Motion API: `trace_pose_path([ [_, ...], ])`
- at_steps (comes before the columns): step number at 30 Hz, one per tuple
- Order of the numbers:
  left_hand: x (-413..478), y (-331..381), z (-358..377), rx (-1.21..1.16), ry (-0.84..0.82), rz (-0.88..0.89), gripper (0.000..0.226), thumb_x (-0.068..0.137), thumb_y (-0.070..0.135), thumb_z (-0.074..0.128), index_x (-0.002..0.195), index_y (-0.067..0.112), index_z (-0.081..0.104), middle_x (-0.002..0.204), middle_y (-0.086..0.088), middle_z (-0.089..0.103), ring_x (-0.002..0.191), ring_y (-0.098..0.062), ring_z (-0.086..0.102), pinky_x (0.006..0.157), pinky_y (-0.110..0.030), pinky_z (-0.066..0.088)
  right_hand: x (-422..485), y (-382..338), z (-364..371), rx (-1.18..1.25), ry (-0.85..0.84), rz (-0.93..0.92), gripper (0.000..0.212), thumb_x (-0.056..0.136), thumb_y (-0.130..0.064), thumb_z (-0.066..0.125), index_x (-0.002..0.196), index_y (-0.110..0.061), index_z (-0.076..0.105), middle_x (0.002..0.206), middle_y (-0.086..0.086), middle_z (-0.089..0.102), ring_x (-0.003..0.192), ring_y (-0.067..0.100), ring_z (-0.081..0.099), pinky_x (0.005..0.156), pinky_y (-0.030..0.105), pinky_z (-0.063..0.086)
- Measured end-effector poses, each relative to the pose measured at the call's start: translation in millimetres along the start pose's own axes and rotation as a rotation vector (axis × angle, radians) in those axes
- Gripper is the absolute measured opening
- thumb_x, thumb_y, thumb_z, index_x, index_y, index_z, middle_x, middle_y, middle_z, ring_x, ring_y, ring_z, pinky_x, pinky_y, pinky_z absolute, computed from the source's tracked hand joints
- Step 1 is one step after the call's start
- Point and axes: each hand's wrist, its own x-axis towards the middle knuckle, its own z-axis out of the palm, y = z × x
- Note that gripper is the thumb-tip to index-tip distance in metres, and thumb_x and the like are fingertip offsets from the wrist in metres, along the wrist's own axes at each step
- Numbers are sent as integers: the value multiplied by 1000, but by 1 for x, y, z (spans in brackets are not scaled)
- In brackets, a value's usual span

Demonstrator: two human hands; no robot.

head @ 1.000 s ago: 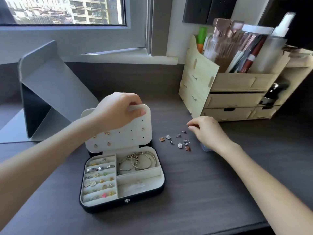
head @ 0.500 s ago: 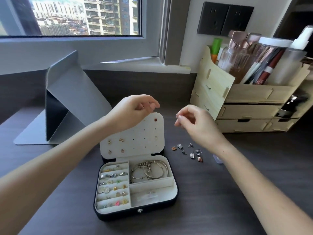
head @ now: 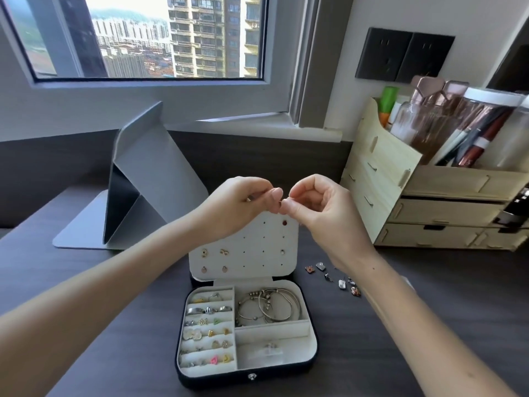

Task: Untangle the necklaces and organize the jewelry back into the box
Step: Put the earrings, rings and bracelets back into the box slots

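Observation:
The open jewelry box (head: 312, 353) lies on the dark desk, its white lid panel (head: 257, 253) upright and studded with a few earrings. Rings and small earrings fill the left slots, and bangles (head: 269, 308) lie in the upper right compartment. Above the lid, my left hand (head: 240, 207) and my right hand (head: 320, 210) meet fingertip to fingertip. Both pinch a tiny earring (head: 283, 199) between them; it is mostly hidden by the fingers. Several loose earrings (head: 335, 277) lie on the desk right of the box.
A grey folded tablet stand (head: 137, 196) stands at the back left. A wooden organizer (head: 429, 202) with drawers and cosmetics fills the right side. The window sill (head: 257, 124) runs behind. A small clear object (head: 408, 283) lies right of my right forearm.
My left hand let go of the box lid and rose. My right hand lifted a small earring off the desk and brought it to the left hand. The view tilted upward.

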Motion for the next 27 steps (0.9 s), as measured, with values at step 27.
trace_pose_path([
  [27, -7, 5, 3, -164, 39, -40, 36, 94, 34, 43, 76, 6, 55, 75, 1, 55, 75, -11, 55, 81, -41, 51, 1, -4, 5, 71, 24, -9, 13, 80, -7, 70, 76, -14, 59, 78, 18, 67, 71, 24, 63, 60, 22, 48],
])
